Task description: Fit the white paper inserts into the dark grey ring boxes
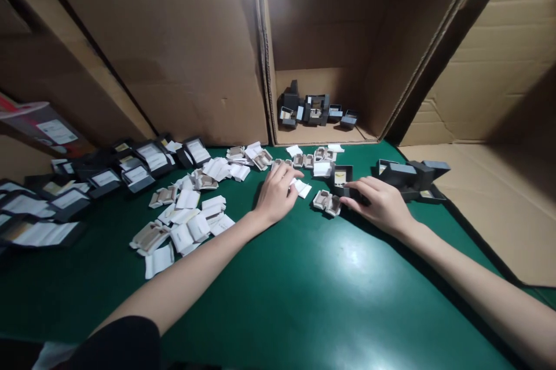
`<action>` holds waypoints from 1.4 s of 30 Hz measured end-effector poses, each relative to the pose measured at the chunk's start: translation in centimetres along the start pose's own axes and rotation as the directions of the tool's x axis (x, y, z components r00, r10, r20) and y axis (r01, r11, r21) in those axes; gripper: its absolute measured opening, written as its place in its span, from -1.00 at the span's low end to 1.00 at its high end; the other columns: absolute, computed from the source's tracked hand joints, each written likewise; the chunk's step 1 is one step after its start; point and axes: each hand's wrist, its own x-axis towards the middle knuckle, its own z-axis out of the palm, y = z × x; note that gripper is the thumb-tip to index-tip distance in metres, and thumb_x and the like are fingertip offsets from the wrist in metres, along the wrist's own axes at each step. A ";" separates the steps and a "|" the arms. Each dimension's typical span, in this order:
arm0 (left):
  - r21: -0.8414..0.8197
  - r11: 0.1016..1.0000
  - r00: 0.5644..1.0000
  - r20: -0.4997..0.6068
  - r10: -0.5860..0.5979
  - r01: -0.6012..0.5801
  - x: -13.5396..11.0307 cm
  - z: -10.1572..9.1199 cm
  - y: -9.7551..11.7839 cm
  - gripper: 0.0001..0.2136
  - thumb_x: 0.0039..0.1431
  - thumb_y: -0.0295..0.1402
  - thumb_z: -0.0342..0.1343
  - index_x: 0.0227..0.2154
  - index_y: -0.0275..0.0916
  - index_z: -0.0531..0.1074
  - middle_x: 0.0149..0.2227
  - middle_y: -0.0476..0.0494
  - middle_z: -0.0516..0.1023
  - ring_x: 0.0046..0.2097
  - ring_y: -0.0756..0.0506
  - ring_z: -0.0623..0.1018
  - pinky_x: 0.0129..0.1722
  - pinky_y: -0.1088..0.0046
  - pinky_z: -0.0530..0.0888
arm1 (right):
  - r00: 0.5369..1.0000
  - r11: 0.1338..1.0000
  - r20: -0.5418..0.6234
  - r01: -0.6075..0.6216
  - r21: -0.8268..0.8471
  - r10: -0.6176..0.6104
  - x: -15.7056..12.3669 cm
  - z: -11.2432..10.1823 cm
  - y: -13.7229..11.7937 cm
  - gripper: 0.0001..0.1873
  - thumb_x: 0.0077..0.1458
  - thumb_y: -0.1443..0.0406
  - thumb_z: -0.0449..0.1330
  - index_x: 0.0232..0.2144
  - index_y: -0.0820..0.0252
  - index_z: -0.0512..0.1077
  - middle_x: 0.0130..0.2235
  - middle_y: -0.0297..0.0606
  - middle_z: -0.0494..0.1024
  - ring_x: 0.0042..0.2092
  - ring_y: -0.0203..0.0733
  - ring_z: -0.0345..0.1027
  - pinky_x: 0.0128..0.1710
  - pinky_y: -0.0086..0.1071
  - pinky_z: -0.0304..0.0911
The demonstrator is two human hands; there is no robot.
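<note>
My left hand (278,195) lies palm down over the loose pieces at mid-table, its fingers bent forward and the thumb apart. A folded white slip (302,188) sits beside its thumb, and grey-and-white box inserts (281,163) show past its fingertips. My right hand (382,203) has its fingers and thumb at the right edge of a small open black box (343,175), which has something pale and yellowish inside. Its grip there looks closed, though the palm side is hidden. Just left of that thumb rests a pair of grey-and-white inserts (326,203).
White slips and inserts (186,225) are strewn on the green table (304,289). Open black boxes with white papers (104,179) crowd the left. More black boxes stand inside a cardboard compartment (325,137) and right of my right hand (412,176). Cardboard walls (195,57) enclose the back.
</note>
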 end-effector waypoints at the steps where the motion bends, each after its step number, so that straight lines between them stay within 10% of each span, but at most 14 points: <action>1: 0.015 0.999 0.999 0.008 -0.039 0.038 0.0 0.0 0.0 -0.77 0.12 -0.60 -0.08 -0.20 -0.25 0.35 -0.18 -0.14 0.38 -0.07 -0.14 0.38 -0.08 0.27 0.39 | 1.000 1.000 0.008 -0.010 0.017 0.010 0.0 0.0 -0.1 -0.77 0.14 0.17 0.18 -0.29 0.26 0.41 -0.39 -0.19 0.51 -0.37 -0.20 0.36 -0.41 -0.37 0.26; 6: 0.099 0.991 0.988 0.116 -0.100 0.088 -0.1 0.0 0.6 -0.80 0.14 -0.38 0.08 -0.15 -0.24 0.36 -0.16 -0.15 0.38 -0.06 -0.20 0.39 -0.10 0.21 0.39 | 0.996 0.997 -0.081 -0.023 0.076 0.029 0.2 0.0 -0.2 -0.79 0.13 0.18 0.19 -0.41 0.22 0.37 -0.46 -0.23 0.46 -0.43 -0.25 0.33 -0.45 -0.40 0.25; 11: -0.018 0.990 0.986 0.099 -0.135 0.138 0.1 0.3 0.1 -0.93 0.20 -0.39 0.05 -0.33 -0.26 0.40 -0.26 -0.13 0.41 -0.13 -0.15 0.42 -0.14 0.28 0.40 | 0.954 0.967 -0.220 0.230 0.107 -0.202 0.5 -1.0 -1.2 -0.77 0.04 0.19 0.28 -0.41 0.21 0.35 -0.48 -0.25 0.45 -0.44 -0.28 0.29 -0.45 -0.41 0.22; 16: -0.370 0.889 0.942 -0.089 -0.324 0.271 0.3 1.1 -1.4 -0.89 0.20 -0.35 0.06 -0.40 -0.26 0.39 -0.33 -0.08 0.46 -0.31 -0.03 0.46 -0.32 0.47 0.40 | 0.886 0.865 -0.115 0.463 0.191 -0.449 0.6 -1.8 -4.2 -0.80 0.10 0.20 0.24 -0.38 0.22 0.36 -0.53 -0.34 0.40 -0.51 -0.36 0.21 -0.51 -0.42 0.11; 21: -0.568 0.751 0.867 -0.122 -0.483 0.338 0.4 1.7 -2.3 -0.86 0.18 -0.28 0.08 -0.33 -0.27 0.40 -0.35 -0.06 0.49 -0.37 0.00 0.46 -0.38 0.53 0.40 | 0.890 0.887 0.089 0.429 0.169 -0.447 0.5 -1.5 -4.8 -0.76 0.18 0.20 0.15 -0.47 0.21 0.36 -0.55 -0.37 0.34 -0.55 -0.37 0.16 -0.55 -0.42 0.06; 28: -0.323 0.946 0.953 -0.287 -0.094 -0.004 0.2 0.3 0.5 -0.93 0.22 -0.42 0.05 -0.32 -0.24 0.43 -0.27 -0.10 0.42 -0.17 -0.05 0.44 -0.22 0.42 0.41 | 0.983 0.972 0.158 0.059 0.229 -0.097 0.0 0.1 -2.9 -0.87 0.18 0.24 0.14 -0.28 0.18 0.42 -0.32 -0.20 0.49 -0.32 -0.23 0.41 -0.37 -0.38 0.32; 34: -0.061 0.937 0.929 -0.169 0.330 -0.344 -0.4 -0.1 2.3 -0.91 0.23 -0.44 0.07 -0.28 -0.22 0.47 -0.40 -0.09 0.36 -0.31 -0.05 0.34 -0.33 0.41 0.34 | 0.992 0.914 0.079 0.055 0.401 -0.094 0.1 0.3 -2.8 -0.83 0.17 0.39 0.10 -0.17 0.15 0.40 -0.18 -0.16 0.54 -0.17 -0.18 0.45 -0.20 -0.30 0.39; 42: -0.036 0.937 0.933 -0.113 0.340 -0.346 -0.5 0.3 2.4 -0.90 0.25 -0.42 0.06 -0.30 -0.23 0.48 -0.38 -0.10 0.46 -0.31 -0.05 0.39 -0.34 0.40 0.33 | 0.991 0.883 -0.038 -0.094 0.460 0.125 0.4 -0.7 -3.8 -0.89 0.13 0.39 0.13 -0.26 0.16 0.37 -0.33 -0.21 0.54 -0.34 -0.23 0.44 -0.36 -0.37 0.38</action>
